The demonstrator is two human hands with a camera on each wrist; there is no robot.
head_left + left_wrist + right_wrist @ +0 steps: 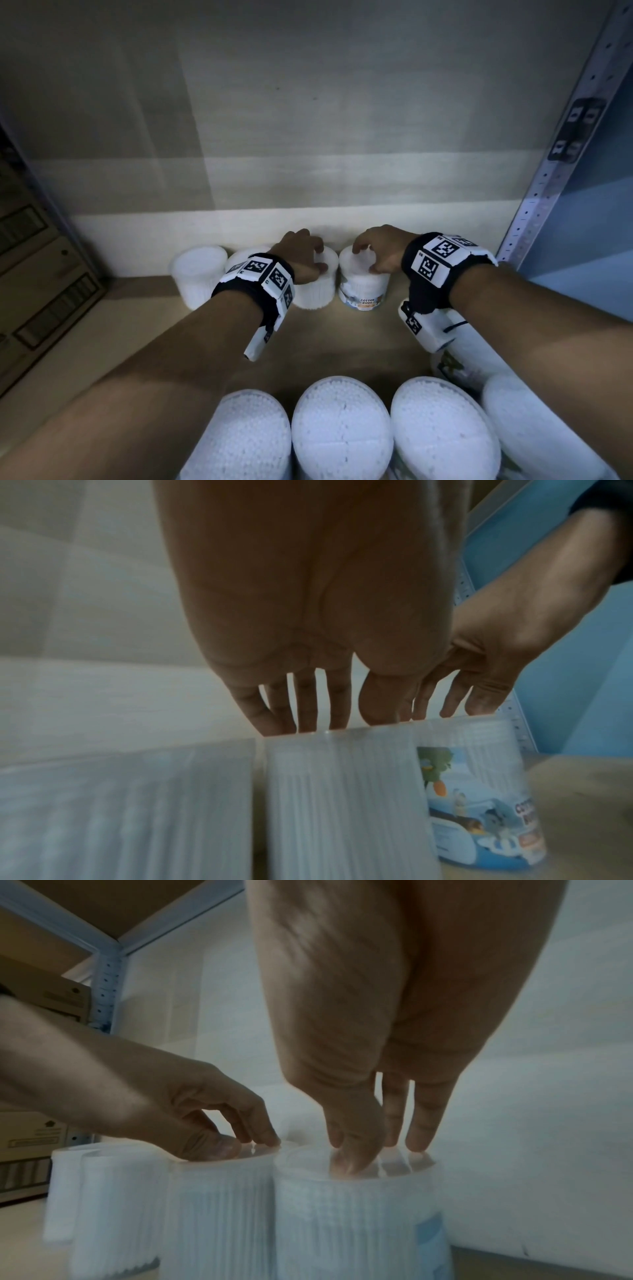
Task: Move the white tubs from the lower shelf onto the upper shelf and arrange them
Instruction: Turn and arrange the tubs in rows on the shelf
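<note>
Back row: four white tubs stand upright along the rear wall [260, 120] of the wooden shelf [359, 329], close beside one another; the far-left tub [198, 274] and the second tub [239, 258] go untouched.
Left hand: the left hand [301, 255] reaches over the third tub [317, 284], fingertips [270, 1141] and thumb curled down onto its lid rim, gripping it from above.
Right hand: the right hand [380, 248] grips the labelled tub [364, 287] at the row's right end, thumb and fingers curled round its lid.
Label: "COTTON BUDS" faces forward on that tub only.
Front row: four more tubs [342, 428] crowd the near edge, tops toward the camera; a fifth tub [459, 356] shows behind them on the right, under the right wrist.
Tubs counted: nine.
Surroundings: a perforated metal upright [561, 164] on the right; cardboard boxes [37, 274] on the left.
</note>
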